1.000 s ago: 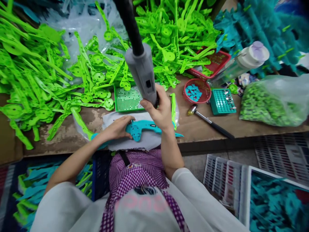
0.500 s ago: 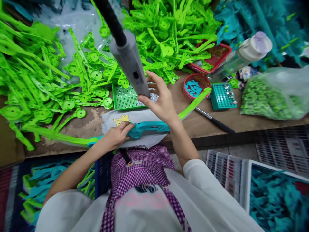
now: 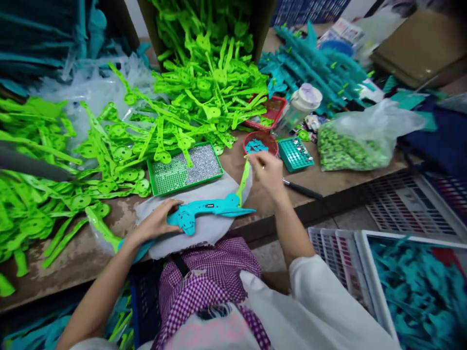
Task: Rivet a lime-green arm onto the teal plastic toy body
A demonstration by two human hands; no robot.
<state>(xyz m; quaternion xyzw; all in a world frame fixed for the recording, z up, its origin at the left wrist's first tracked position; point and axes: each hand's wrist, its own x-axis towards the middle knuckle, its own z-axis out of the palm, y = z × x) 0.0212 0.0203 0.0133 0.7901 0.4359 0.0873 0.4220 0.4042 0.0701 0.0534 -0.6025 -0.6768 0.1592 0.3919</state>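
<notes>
A turquoise plastic toy part [image 3: 207, 209] with a small dark panel lies on a grey cloth [image 3: 215, 233] at the table edge. My left hand [image 3: 156, 221] grips its left end, thumb and fingers around it. From the part's right end a green arm [image 3: 244, 182] points up and away. The fingers of my right hand [image 3: 268, 172] are pinched at that arm's upper tip. Another green arm [image 3: 104, 228] sticks out on the left, past my left wrist. Just beyond the cloth is a green tray [image 3: 166, 177] with many tiny silvery pieces, probably screws.
Green plastic arms [image 3: 204, 87] pile up behind. A red basket [image 3: 260, 141] holds turquoise bits, beside a turquoise block [image 3: 297, 155]. A black-handled tool [image 3: 304, 189], a bottle [image 3: 304, 102] and a bag of green pieces [image 3: 353, 146] are at right. A blurred grey tool [image 3: 32, 163] hangs left.
My right hand has left the hanging grey tool and closed at the green arm's tip. The tool has swung left. That arm now points more upward, and the view has shifted.
</notes>
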